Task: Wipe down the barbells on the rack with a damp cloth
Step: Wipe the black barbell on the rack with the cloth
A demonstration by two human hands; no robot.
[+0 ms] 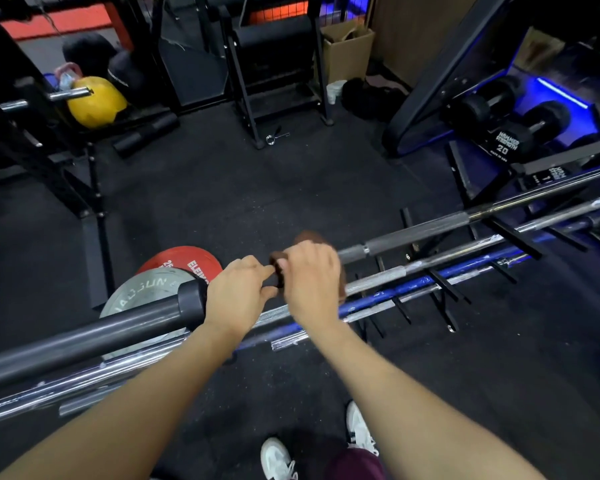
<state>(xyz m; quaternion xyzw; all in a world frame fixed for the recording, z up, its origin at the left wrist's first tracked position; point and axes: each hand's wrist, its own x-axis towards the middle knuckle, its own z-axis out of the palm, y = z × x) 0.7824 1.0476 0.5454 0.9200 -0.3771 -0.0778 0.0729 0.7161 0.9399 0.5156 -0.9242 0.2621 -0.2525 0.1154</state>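
Note:
Several barbells lie across a low black rack (444,296), running from lower left to upper right. The top one is a dark grey barbell (94,334) with a thick sleeve at the left. Below it lie a chrome barbell (378,277) and a blue barbell (409,284). My right hand (312,278) is wrapped around a brown cloth (310,237) on the top bar. My left hand (238,292) rests on the same bar just left of it, fingertips pinching the cloth's edge. The bar under both hands is hidden.
A grey plate (142,289) and a red plate (184,261) lean behind the rack at left. Black dumbbells (510,133) sit on a rack at right. A yellow ball (96,100), a cardboard box (347,50) and black frames stand at the back. My white shoes (278,459) are below.

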